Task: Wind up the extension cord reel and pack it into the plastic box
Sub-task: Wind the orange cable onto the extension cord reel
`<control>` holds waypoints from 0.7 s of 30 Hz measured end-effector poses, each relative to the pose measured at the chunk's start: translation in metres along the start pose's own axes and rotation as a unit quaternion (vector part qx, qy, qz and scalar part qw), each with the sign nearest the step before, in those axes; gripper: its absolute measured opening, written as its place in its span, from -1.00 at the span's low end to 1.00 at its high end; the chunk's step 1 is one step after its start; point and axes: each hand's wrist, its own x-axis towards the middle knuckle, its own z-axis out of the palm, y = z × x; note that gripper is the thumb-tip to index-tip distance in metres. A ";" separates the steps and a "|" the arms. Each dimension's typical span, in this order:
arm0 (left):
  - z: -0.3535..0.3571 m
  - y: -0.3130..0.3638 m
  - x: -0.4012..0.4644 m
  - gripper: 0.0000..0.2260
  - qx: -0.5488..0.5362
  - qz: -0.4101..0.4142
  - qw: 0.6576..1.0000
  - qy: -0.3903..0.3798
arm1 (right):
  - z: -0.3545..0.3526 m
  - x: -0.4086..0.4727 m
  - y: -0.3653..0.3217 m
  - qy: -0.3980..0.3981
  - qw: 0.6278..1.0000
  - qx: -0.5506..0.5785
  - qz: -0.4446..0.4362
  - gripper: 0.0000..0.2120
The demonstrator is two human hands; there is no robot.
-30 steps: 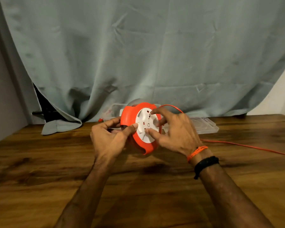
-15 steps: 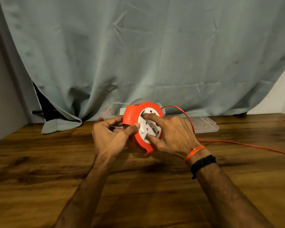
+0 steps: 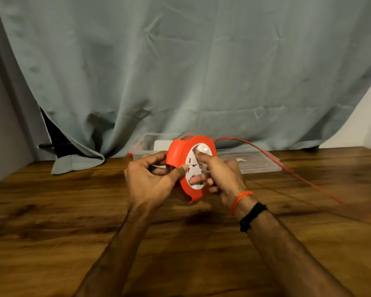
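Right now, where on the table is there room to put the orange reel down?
Bare wood lies in front of both forearms and on the left, from the left hand to the table edge. It is crowded behind the reel, where the plastic box sits, and on the right, where the cord trails.

Left grip [image 3: 152, 179] and right grip [image 3: 221, 174] are raised together, fingers curled, seemingly clutching something.

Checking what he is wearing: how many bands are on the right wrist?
2: a thin orange thread band nearer the hand, and a black cord band just behind it, further up the forearm.
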 end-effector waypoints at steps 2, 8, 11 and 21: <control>-0.003 -0.001 0.002 -0.59 -0.007 -0.009 1.000 0.006 | -0.002 -0.002 -0.005 -0.019 0.998 -0.053 -0.009 -0.63; -0.008 0.000 0.005 -0.62 -0.029 -0.047 0.998 0.014 | -0.020 0.013 -0.006 0.085 0.905 -0.341 -0.239 -0.60; -0.009 -0.001 0.006 -0.64 -0.038 -0.063 0.997 0.020 | -0.025 0.013 -0.004 0.055 0.811 -0.445 -0.376 -0.55; -0.010 0.002 0.006 -0.67 -0.053 -0.083 0.995 0.007 | -0.022 0.014 0.004 -0.013 0.717 -0.513 -0.471 -0.30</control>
